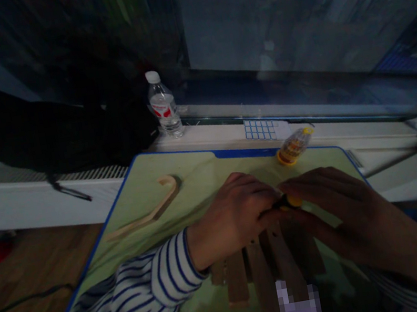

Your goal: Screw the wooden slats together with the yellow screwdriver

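My left hand (237, 218) is closed, with its fingers curled over the far end of several wooden slats (259, 270). What its fingertips grip is hidden. My right hand (338, 217) meets it from the other side, its fingers around a small yellow-and-black tool (294, 200). Only a bit of this tool shows between the two hands, so its exact kind is unclear. Small dark holes mark two of the slats, which fan toward me under the hands. Left of the hands, a hooked wooden strip (156, 212) lies on the table.
The pale green table (199, 171) has a blue edge. At its far right a small bottle with a yellow cap (295, 146) leans by the sill. A water bottle (166, 110) stands on the window sill (220, 131). A black bag or cloth (80, 129) lies at left.
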